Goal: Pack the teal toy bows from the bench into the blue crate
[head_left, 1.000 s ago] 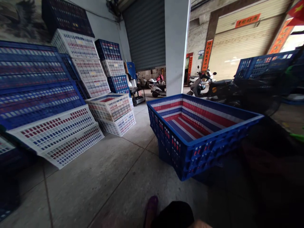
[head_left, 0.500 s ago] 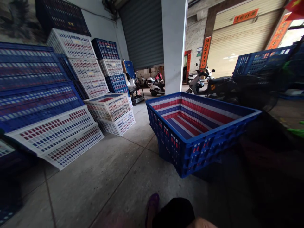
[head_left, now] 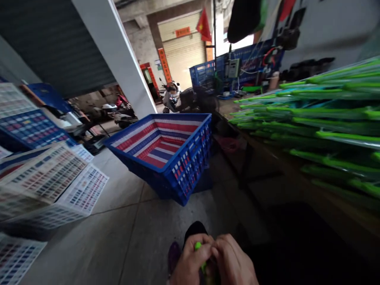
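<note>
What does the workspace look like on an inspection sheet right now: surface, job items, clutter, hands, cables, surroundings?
Surface: grey floor with seams; lower right too dark to judge.
Job's things: small green piece in hand; green-edged packs piled at right, blurred; blue crate with striped lining ahead.
Clutter: white crates stacked at left.
Hands: left hand grips the green piece; right hand is close against it, its grip unclear.
Cables: pale cable near a box at the back; nothing seen at the hands.
Surroundings: pillar, dark shutter, parked scooter, red flag.
</note>
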Demonstrator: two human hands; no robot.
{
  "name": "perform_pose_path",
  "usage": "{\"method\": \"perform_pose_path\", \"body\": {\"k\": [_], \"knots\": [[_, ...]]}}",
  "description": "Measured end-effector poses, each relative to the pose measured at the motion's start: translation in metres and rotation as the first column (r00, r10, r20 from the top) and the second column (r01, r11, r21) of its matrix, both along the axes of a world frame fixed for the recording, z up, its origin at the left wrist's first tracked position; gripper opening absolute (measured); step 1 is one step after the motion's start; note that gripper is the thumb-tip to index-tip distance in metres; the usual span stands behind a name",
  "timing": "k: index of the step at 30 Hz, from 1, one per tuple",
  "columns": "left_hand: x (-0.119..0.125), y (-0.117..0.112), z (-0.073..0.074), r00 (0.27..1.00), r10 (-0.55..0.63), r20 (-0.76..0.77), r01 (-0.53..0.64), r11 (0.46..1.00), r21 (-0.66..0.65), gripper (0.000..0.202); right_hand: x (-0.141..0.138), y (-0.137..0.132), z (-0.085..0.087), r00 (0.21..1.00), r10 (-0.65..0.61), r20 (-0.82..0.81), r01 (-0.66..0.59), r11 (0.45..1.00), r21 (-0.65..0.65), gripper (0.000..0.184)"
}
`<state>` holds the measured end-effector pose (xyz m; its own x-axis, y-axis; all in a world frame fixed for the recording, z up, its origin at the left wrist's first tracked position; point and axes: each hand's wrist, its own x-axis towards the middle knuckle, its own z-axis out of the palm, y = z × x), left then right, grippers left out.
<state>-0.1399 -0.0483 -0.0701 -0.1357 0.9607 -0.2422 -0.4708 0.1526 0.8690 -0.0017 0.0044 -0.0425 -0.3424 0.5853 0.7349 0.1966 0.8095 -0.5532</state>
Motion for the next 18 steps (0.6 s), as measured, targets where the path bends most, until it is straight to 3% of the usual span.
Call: {"method": "perform_pose_path", "body": {"k": [4,8,13,18], "knots": [[0.006,0.008,0.011,0.997,-0.071,0.008,0.071,0.997,-0.003,0.045,0.006,-0.002,0.002,1.0,0.001,0.0,-0.001,1.0,-0.009,0.015],[0.01,0.012,0.018,0.999,-0.039,-0.028,0.037,0.998,-0.052,0.046,0.006,0.001,0.002,0.997,-0.06,-0.042,0.06,0.998,0.006,0.015],[0.014,0.014,0.022,0.998,-0.051,-0.028,0.049,0.995,-0.086,0.045,0.006,-0.001,0.004,0.99,-0.051,-0.135,0.023,0.979,-0.203,0.02],[0.014,0.017,0.028,0.997,-0.079,0.027,0.079,0.996,-0.028,0.04,0.01,-0.001,0.006,0.976,-0.028,-0.218,-0.075,0.89,-0.451,0.022]]}}
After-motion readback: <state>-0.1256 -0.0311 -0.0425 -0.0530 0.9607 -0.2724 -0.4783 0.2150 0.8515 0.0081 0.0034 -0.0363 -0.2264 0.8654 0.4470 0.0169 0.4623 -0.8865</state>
